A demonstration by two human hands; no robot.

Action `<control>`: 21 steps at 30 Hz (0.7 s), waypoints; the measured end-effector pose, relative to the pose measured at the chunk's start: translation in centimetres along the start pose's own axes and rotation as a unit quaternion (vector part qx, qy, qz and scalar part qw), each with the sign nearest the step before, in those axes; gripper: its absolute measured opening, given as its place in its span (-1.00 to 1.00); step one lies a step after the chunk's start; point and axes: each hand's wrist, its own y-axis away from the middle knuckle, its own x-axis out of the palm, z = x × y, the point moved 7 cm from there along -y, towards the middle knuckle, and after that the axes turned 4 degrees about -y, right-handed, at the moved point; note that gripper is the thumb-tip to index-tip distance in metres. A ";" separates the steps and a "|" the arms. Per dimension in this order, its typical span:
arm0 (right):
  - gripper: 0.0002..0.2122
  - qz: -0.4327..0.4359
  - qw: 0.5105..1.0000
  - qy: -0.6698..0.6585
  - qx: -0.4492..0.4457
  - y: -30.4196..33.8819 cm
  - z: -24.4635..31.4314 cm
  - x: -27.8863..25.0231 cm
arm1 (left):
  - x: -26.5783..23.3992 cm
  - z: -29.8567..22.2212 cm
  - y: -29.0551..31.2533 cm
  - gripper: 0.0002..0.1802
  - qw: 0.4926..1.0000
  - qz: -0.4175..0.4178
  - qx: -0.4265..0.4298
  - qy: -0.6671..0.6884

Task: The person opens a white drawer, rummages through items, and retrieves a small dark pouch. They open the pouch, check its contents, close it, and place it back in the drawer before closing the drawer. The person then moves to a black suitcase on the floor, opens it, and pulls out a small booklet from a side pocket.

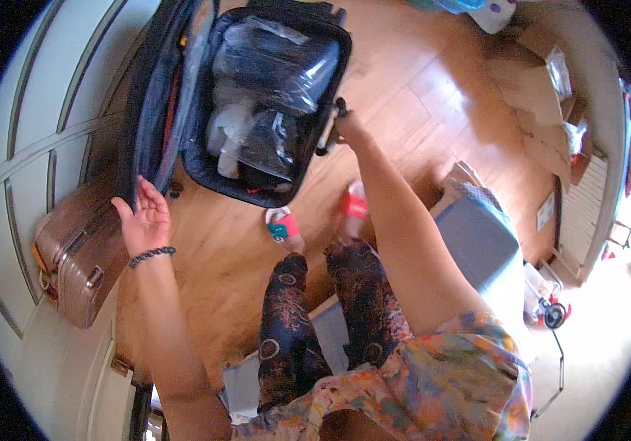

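Observation:
An unzipped black suitcase [192, 163] stands on the floor ahead of me, with clear plastic bags of dark items [279, 66] packed inside. Its dark lid [150, 95] is raised along the left side. My right hand [346, 131] is closed round the handle [326, 134] on the suitcase's right side; the fingers are partly hidden. At the lower end of the lid, my left hand [148, 219] is open, palm up, thumb spread; whether the fingertips touch the lid I cannot tell. A dark bead bracelet is on that wrist.
A brown hard-shell suitcase [84, 253] stands by the white panelled doors [29, 147] at left. To the right are a grey-topped box [477, 239], cardboard [525, 88] and a small fan [554, 314]. My slippered feet are just below the black suitcase.

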 end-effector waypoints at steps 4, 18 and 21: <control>-0.77 0.023 0.998 -0.033 0.043 0.3 -5.5 -1.0 | -0.9 1.2 2.1 -0.37 0.999 0.037 0.017 -0.011; -0.76 0.024 0.965 -0.188 0.181 2.0 -24.1 -6.7 | -1.2 7.7 7.2 -0.38 0.990 -0.006 0.097 -0.101; -0.79 -0.027 0.994 -0.062 0.088 2.9 -21.4 -8.8 | -2.0 8.9 8.7 -0.39 0.993 0.006 0.087 -0.081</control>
